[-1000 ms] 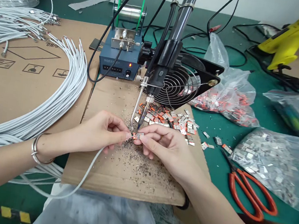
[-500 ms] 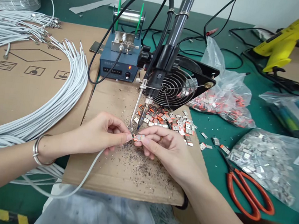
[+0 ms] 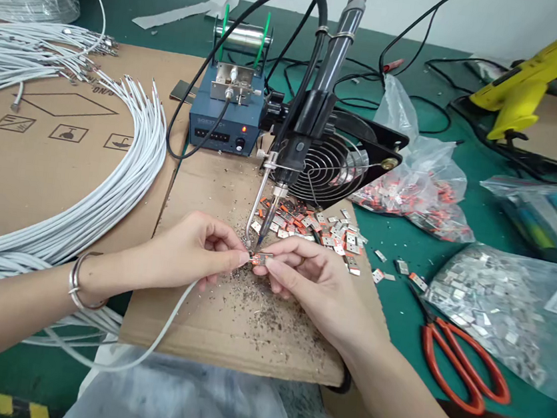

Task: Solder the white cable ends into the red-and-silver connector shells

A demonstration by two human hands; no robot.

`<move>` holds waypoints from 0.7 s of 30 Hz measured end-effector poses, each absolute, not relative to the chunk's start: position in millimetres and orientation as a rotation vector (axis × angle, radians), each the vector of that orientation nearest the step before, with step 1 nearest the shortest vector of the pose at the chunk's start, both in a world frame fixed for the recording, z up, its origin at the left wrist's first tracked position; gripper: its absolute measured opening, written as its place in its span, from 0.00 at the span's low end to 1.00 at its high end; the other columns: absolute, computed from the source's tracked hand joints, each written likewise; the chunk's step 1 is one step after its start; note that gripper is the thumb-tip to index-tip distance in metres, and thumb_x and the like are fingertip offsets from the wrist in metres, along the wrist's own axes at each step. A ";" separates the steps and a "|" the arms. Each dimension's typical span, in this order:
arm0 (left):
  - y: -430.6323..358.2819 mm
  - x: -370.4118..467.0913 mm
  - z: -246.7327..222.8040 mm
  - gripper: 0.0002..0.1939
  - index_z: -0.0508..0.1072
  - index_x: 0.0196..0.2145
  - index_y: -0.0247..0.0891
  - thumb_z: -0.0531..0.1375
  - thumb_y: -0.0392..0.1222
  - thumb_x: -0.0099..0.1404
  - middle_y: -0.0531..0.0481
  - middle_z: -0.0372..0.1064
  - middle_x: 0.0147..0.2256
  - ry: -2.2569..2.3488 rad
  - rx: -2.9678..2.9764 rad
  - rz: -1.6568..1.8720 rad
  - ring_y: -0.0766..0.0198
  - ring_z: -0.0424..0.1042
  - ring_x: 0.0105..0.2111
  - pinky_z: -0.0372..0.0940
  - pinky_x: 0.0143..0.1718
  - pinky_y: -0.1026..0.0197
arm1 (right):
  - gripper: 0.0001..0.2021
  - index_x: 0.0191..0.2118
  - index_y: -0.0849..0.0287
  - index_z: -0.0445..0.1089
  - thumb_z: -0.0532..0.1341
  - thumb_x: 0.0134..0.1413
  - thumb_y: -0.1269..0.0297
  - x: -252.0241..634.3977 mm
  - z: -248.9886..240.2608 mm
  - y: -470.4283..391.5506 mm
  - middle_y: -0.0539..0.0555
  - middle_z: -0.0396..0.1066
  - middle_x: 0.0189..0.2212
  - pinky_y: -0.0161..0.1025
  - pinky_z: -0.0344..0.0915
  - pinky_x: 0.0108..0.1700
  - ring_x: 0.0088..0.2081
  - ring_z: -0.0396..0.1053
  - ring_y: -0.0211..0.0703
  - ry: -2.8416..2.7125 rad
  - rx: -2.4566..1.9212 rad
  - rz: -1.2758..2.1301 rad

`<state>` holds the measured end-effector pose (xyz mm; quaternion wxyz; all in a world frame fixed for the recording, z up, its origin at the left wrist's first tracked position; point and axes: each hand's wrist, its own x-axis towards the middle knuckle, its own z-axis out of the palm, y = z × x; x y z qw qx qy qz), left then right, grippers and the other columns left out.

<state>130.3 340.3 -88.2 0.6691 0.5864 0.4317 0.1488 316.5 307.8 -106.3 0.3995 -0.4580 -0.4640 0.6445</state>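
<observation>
My left hand (image 3: 208, 249) pinches the end of a white cable (image 3: 173, 318), which loops down and left from under the fingers. My right hand (image 3: 304, 272) holds a small metal connector with an orange part (image 3: 261, 259) between thumb and fingers. Cable end and connector meet between my fingertips, directly under the tip of a soldering iron (image 3: 265, 224). A thin curved metal feed tube (image 3: 254, 213) comes down just left of the iron. Whether the iron tip touches the connector is too small to tell.
Loose connectors (image 3: 340, 236) lie behind my right hand on the cardboard (image 3: 200, 187). A blue feeder box (image 3: 225, 122) and black fan (image 3: 334, 165) stand behind. Bundled white cables (image 3: 132, 172) lie left; red-handled scissors (image 3: 462, 364) and a bag of metal parts (image 3: 493, 307) lie right.
The whole view has shifted slightly, so most things appear a little further right and lower. Both hands keep their grips on the cable and connector beneath the iron.
</observation>
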 end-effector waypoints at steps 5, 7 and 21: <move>340.4 130.3 -88.4 0.09 0.71 0.29 0.32 0.58 0.42 0.59 0.56 0.62 0.20 0.987 1.324 0.330 0.74 0.61 0.16 0.61 0.15 0.73 | 0.07 0.32 0.59 0.72 0.67 0.46 0.64 316.6 -107.4 307.9 0.51 0.73 0.23 0.30 0.62 0.22 0.20 0.64 0.33 -1.191 -1.145 1.601; 340.3 130.2 -89.0 0.09 0.71 0.29 0.32 0.58 0.42 0.59 0.56 0.62 0.20 1.000 1.322 0.322 0.74 0.61 0.16 0.61 0.14 0.73 | 0.07 0.31 0.59 0.72 0.67 0.45 0.63 316.6 -107.9 307.9 0.51 0.74 0.23 0.30 0.62 0.21 0.20 0.64 0.32 -1.185 -1.158 1.615; 316.6 126.7 -80.8 0.08 0.72 0.28 0.32 0.61 0.41 0.54 0.56 0.64 0.21 0.947 1.214 0.225 0.73 0.64 0.18 0.64 0.19 0.70 | 0.10 0.28 0.61 0.69 0.68 0.43 0.61 320.4 -94.8 287.9 0.52 0.73 0.22 0.29 0.62 0.20 0.18 0.64 0.32 -1.276 -1.148 1.719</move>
